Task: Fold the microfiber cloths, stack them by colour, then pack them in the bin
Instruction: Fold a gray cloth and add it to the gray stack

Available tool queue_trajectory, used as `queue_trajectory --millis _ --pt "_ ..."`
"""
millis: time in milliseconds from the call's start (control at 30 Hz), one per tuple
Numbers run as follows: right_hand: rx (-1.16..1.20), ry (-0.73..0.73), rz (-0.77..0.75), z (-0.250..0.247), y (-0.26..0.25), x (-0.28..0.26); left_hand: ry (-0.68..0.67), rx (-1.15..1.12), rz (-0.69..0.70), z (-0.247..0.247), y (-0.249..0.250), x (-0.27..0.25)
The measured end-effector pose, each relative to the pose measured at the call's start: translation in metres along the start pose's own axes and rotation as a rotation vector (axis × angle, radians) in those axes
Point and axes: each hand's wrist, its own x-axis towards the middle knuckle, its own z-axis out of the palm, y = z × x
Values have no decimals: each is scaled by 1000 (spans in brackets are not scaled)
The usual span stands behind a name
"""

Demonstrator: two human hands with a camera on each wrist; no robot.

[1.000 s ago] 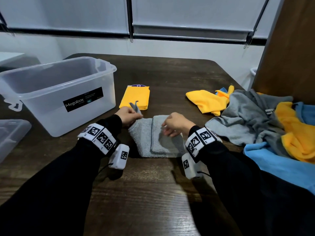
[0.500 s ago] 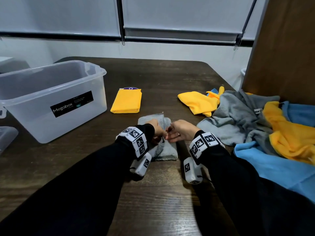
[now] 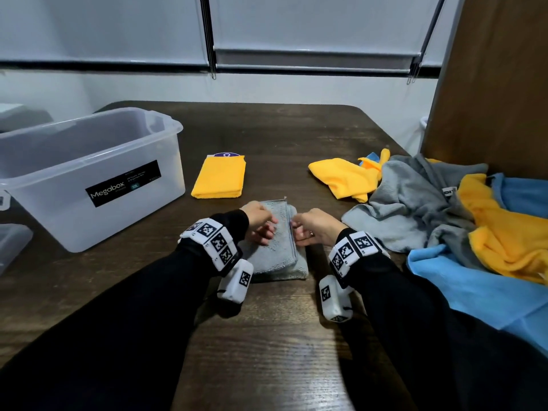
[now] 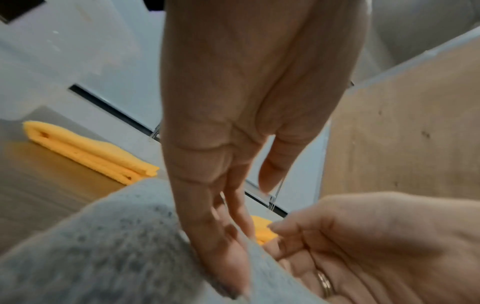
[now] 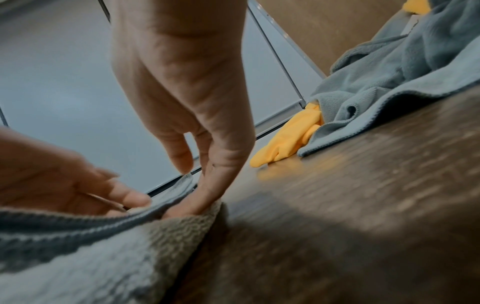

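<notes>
- Grey folded cloth [image 3: 274,247] lies on the dark wooden bench [image 3: 267,336] in the head view, just in front of the person. The left hand [image 3: 258,222] rests on its top with loosely bent fingers; the right hand [image 3: 315,228] touches its right edge. A folded yellow cloth [image 3: 219,177] lies just beyond, near a clear plastic bin [image 3: 89,173] labelled Megabox at the left. A loose pile of cloths [image 3: 444,215] in grey, yellow and blue sits at the right.
- Left wrist view: the left hand [image 4: 233,123] reaches down with straight fingers, fingertips [image 4: 228,283] pressing the grey cloth [image 4: 103,246]. The right hand [image 4: 376,246], wearing a ring, is beside it, palm showing. The folded yellow cloth [image 4: 91,152] lies behind.
- Right wrist view: the right hand [image 5: 187,92] points down, thumb and fingertips [image 5: 192,205] pinching the hemmed edge of the grey cloth [image 5: 103,246]. The left hand [image 5: 59,181] lies relaxed on top.
</notes>
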Motion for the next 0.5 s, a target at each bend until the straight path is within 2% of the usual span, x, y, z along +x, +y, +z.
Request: queue_trajectory --millis 100,167,300,400,500 --pt "-176 38 -61 4 0 3 195 66 98 -25 -5 1" --pt "-251 64 -79 6 -2 3 268 175 97 -36 -9 1" --pt "-232 128 -112 4 -7 2 202 398 86 -37 -10 -14" --pt "-336 87 -61 4 -3 -6 92 529 101 -31 -12 -19" --pt "-354 62 -50 7 -3 -11 72 603 117 -27 -14 -15"
